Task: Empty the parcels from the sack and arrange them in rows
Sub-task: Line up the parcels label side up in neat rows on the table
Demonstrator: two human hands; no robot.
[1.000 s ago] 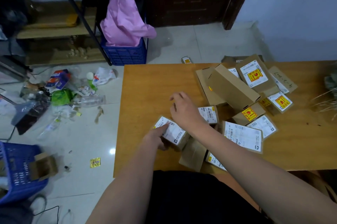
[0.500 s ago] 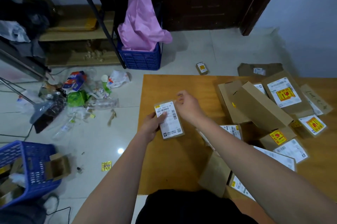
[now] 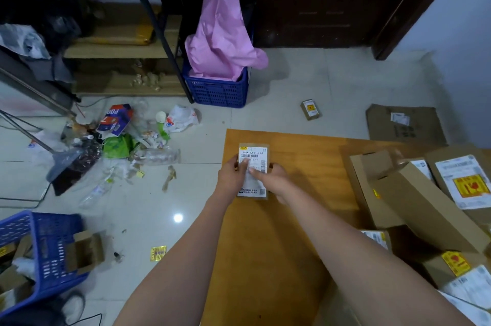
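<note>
A small cardboard parcel with a white shipping label lies near the far left corner of the wooden table. My left hand grips its left edge, thumb on the label. My right hand holds its right side, one finger laid across the label. A loose pile of brown parcels, some with yellow and red stickers, covers the right part of the table. No sack shows in this view.
On the tiled floor lie one small parcel, a flattened carton and scattered rubbish. A blue crate with pink plastic stands by the shelves. Another blue crate sits at the lower left.
Both hands lifted the small labelled parcel from beside the pile and carried it to the table's far left corner, turning it upright. The view shifted left.
</note>
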